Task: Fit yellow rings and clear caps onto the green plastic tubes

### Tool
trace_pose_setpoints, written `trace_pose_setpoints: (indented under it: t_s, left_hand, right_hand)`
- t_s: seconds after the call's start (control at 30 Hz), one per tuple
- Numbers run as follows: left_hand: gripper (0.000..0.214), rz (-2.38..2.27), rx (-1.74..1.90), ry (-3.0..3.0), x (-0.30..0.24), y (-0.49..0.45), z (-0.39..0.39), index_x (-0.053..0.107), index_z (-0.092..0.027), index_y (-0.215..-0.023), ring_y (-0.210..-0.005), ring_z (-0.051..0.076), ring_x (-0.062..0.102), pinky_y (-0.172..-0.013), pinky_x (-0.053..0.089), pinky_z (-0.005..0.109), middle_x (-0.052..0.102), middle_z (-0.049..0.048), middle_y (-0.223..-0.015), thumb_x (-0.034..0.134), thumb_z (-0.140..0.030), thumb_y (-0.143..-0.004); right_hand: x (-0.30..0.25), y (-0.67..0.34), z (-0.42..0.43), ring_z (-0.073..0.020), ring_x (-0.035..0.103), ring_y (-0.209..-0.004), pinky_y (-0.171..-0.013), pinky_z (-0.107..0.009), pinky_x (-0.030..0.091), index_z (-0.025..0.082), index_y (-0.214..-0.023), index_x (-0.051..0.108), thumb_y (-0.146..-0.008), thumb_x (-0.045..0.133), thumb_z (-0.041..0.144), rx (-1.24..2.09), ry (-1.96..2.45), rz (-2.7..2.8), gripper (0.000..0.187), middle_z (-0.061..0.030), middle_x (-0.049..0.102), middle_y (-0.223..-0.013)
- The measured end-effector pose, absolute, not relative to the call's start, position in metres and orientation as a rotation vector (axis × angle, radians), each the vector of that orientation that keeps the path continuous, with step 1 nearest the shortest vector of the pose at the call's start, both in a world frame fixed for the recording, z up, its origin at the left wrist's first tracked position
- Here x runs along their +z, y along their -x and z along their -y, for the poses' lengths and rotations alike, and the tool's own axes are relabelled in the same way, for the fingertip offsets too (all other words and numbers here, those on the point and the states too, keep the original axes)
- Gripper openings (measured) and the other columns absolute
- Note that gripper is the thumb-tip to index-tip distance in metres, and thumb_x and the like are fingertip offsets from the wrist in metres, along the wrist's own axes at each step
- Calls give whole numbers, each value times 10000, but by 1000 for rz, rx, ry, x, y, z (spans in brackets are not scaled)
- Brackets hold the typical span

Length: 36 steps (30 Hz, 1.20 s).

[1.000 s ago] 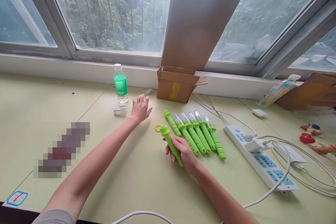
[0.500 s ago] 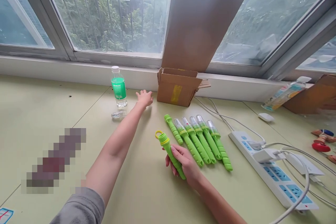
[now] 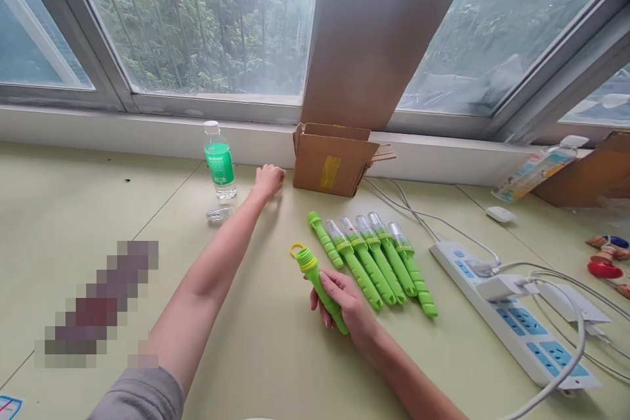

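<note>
My right hand [image 3: 347,305] is wrapped round a green plastic tube [image 3: 319,282] with an open threaded neck and a yellow ring at its top. Far forward, my left hand [image 3: 270,179] has its fingers curled in, between the water bottle [image 3: 220,164] and the cardboard box [image 3: 335,164]; whatever its fingers hold, if anything, is hidden. Just right of my right hand lie several green tubes [image 3: 381,269] with clear caps, side by side. One uncapped green tube [image 3: 325,239] lies at their left end. A loose clear cap [image 3: 220,213] rests in front of the bottle.
A white power strip [image 3: 512,321] with plugs and cables stretches along the right. Beyond it are a small white case [image 3: 501,214], a tilted bottle [image 3: 541,167] and a red-and-blue figure [image 3: 605,267]. A blurred patch [image 3: 101,305] covers something on the left. Windows border the back.
My left hand's spread fingers have curled in near the box. My right hand keeps the green tube in about the same place. The view has shifted slightly.
</note>
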<state>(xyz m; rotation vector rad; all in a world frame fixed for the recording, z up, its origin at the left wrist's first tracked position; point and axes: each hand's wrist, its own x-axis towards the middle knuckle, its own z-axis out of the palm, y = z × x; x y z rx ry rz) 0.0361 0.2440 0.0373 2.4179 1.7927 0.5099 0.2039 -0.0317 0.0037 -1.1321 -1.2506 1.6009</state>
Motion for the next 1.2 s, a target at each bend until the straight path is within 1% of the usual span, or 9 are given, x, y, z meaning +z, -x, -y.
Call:
trace_pose_setpoints:
  t_s: [0.17, 0.27, 0.33, 0.4, 0.47, 0.57, 0.7, 0.97, 1.2]
  left_hand:
    - [263, -1647, 778, -2467, 55, -18, -190, 665, -247, -1007, -947, 218, 585, -819, 443, 322, 680, 64, -908, 421, -287, -918]
    - [267, -1402, 1104, -2314, 57, -3, -140, 644, -220, -1010, -730, 170, 609, -692, 472, 286, 661, 33, -770, 446, -376, -922]
    - [288, -1269, 1197, -2066, 52, 6, -106, 615, -199, -1039, -635, 146, 604, -616, 486, 265, 641, 15, -707, 478, -414, -906]
    - [288, -1185, 1228, -1809, 44, 13, -76, 614, -176, -991, -631, 139, 611, -603, 513, 263, 638, 19, -711, 520, -425, -881]
    - [284, -1147, 1258, -1590, 34, 17, -54, 619, -162, -936, -614, 134, 596, -584, 532, 266, 620, 17, -686, 547, -427, -862]
    - [274, -1160, 1343, -1349, 22, 18, -36, 625, -157, -910, -573, 124, 564, -555, 535, 269, 584, 3, -633, 553, -414, -852]
    - [255, -1130, 1343, -1337, 16, 17, -24, 636, -166, -887, -579, 123, 556, -561, 524, 268, 587, 6, -647, 555, -406, -850]
    - [234, -1074, 1213, -1488, 12, 15, -10, 635, -190, -899, -587, 112, 572, -599, 532, 263, 615, 6, -730, 560, -409, -861]
    - [248, -1068, 1183, -1499, 9, 13, -9, 631, -186, -951, -621, 118, 593, -608, 537, 262, 624, 13, -764, 569, -409, -863]
  right_hand:
    - [3, -206, 32, -80, 430, -424, -413, -227, 323, 177, -856, 538, -917, 457, 482, 1419, 1157, 1321, 322, 1, 581, -688]
    - [1, -207, 32, -97, 449, -492, -469, -240, 368, 178, -818, 552, -896, 519, 445, 1160, 1250, 1484, 280, 0, 569, -697]
    - [0, -207, 32, -127, 490, -554, -511, -251, 398, 177, -838, 583, -888, 542, 407, 944, 1322, 1627, 239, -6, 574, -687]
    - [-1, -207, 33, -169, 562, -655, -578, -268, 444, 179, -945, 622, -894, 532, 368, 761, 1344, 1748, 216, -31, 631, -756]
    - [-2, -206, 32, -213, 624, -809, -694, -297, 492, 193, -1087, 628, -904, 512, 335, 636, 1313, 1827, 259, -60, 687, -924]
    - [-5, -206, 33, -254, 642, -956, -829, -352, 504, 226, -1230, 586, -916, 493, 313, 509, 1298, 1900, 339, -79, 680, -1122]
    - [-10, -206, 34, -265, 666, -878, -800, -383, 516, 231, -1269, 567, -925, 485, 313, 377, 1383, 1988, 363, -101, 693, -1095]
    - [-14, -208, 33, -219, 643, -732, -667, -330, 489, 191, -1247, 564, -913, 490, 275, 230, 1416, 2128, 352, -103, 702, -1047]
    - [-14, -208, 33, -211, 642, -728, -641, -313, 467, 190, -1221, 575, -911, 492, 268, 208, 1393, 2138, 330, -97, 700, -1053]
